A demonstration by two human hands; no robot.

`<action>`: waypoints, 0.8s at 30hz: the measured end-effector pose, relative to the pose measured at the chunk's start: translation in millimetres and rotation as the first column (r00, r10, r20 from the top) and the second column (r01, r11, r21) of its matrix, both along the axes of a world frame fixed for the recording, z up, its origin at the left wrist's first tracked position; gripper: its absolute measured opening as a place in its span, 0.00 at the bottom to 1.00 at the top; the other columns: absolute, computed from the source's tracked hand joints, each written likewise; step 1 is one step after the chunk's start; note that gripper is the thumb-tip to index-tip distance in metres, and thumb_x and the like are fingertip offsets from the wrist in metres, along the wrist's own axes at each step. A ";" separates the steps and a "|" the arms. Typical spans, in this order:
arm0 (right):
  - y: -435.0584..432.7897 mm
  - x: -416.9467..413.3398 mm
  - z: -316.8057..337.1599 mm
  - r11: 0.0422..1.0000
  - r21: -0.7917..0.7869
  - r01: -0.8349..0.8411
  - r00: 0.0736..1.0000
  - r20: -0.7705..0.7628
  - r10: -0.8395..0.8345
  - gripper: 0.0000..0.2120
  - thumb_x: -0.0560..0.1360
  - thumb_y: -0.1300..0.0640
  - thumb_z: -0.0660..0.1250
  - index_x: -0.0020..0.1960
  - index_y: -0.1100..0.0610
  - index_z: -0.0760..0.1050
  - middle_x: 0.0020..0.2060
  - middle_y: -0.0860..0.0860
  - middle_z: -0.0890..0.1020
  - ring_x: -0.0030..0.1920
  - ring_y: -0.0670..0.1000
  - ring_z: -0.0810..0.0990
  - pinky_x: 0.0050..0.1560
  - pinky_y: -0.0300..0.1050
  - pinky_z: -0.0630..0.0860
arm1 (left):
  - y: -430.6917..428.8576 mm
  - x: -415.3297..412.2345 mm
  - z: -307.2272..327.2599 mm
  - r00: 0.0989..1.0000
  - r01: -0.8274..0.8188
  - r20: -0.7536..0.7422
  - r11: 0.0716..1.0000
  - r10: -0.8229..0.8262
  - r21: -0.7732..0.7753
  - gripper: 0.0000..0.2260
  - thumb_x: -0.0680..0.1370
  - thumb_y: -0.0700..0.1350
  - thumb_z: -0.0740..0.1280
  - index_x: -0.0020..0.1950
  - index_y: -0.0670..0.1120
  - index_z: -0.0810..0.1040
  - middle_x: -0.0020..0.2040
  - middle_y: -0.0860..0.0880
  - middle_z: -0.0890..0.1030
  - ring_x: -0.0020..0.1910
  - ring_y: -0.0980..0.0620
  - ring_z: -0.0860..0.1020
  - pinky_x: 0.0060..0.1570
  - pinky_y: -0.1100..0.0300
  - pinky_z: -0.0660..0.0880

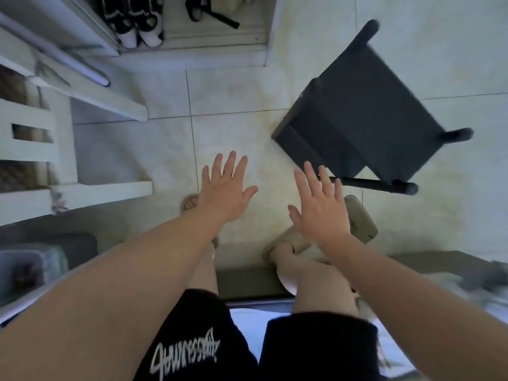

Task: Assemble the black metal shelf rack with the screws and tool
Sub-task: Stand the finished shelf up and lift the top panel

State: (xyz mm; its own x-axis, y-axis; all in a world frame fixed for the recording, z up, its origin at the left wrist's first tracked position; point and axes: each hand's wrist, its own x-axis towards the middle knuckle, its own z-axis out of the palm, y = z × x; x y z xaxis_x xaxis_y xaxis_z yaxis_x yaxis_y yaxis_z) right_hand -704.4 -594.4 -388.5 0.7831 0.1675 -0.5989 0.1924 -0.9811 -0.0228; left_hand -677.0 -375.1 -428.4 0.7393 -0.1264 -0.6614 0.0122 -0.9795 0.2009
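Shelf rack [357,119] on floor [233,92], ahead and right, legs out to the right. Left hand [224,191] and right hand [320,207] side by side, apart, nearer than rack. Drain [189,202] just left of left wrist. Shelving unit [104,100] far left; shoes [140,34] behind it.

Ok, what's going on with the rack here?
Nobody is holding anything. The person's left hand and right hand are both open, fingers spread, held out over the tiled floor. The black rack is on the floor just beyond the right hand; I can't tell whether the fingertips touch its bar. No screws or tool are in view.
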 end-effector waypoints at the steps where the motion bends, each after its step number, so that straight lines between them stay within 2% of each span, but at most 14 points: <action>1: -5.8 -0.7 26.9 1.000 0.001 0.011 1.000 0.008 -0.011 0.37 0.84 0.40 0.51 0.82 0.52 0.34 0.82 0.52 0.39 0.82 0.60 0.39 0.80 0.63 0.44 | -5.0 2.0 27.6 1.000 -0.005 0.013 1.000 0.005 -0.002 0.32 0.82 0.64 0.47 0.81 0.54 0.38 0.82 0.51 0.37 0.80 0.44 0.36 0.76 0.41 0.40; 5: -40.4 -9.0 109.2 0.995 0.017 0.101 0.994 0.051 -0.101 0.37 0.83 0.40 0.52 0.83 0.51 0.36 0.83 0.52 0.40 0.82 0.59 0.40 0.80 0.63 0.46 | -33.0 12.8 111.1 0.995 0.011 0.098 1.000 -0.010 -0.008 0.32 0.83 0.64 0.48 0.82 0.53 0.40 0.82 0.50 0.39 0.80 0.43 0.37 0.76 0.40 0.41; 9: -79.4 -8.1 144.7 0.987 0.053 0.153 0.980 0.120 -0.159 0.38 0.83 0.41 0.54 0.83 0.52 0.39 0.83 0.51 0.42 0.82 0.58 0.42 0.80 0.62 0.47 | -66.8 30.2 144.4 0.982 0.041 0.187 0.999 -0.036 -0.023 0.33 0.82 0.64 0.49 0.82 0.53 0.41 0.82 0.50 0.40 0.80 0.43 0.39 0.77 0.40 0.44; 13: -111.1 2.9 145.6 0.976 0.034 0.215 0.972 0.092 -0.218 0.38 0.83 0.41 0.52 0.83 0.52 0.36 0.83 0.51 0.39 0.82 0.58 0.39 0.80 0.60 0.46 | -96.4 53.3 152.7 0.977 0.029 0.213 0.999 -0.022 -0.031 0.33 0.82 0.64 0.50 0.82 0.53 0.42 0.82 0.49 0.42 0.81 0.42 0.41 0.77 0.39 0.46; 18: -135.0 16.4 131.7 0.943 0.011 0.331 0.943 0.008 -0.332 0.37 0.84 0.41 0.50 0.82 0.52 0.33 0.82 0.51 0.37 0.82 0.58 0.38 0.81 0.60 0.47 | -123.4 100.8 148.1 0.988 0.025 0.157 0.995 -0.009 -0.098 0.33 0.82 0.62 0.53 0.82 0.53 0.45 0.83 0.49 0.46 0.81 0.43 0.44 0.77 0.41 0.49; 24: -137.4 49.9 107.4 0.816 -0.024 0.578 0.812 -0.079 -0.578 0.37 0.84 0.42 0.52 0.82 0.52 0.35 0.82 0.51 0.38 0.82 0.58 0.40 0.80 0.59 0.49 | -134.3 171.2 122.8 0.996 0.086 0.019 0.991 -0.085 -0.104 0.33 0.82 0.61 0.55 0.82 0.51 0.46 0.82 0.47 0.49 0.80 0.42 0.46 0.75 0.41 0.51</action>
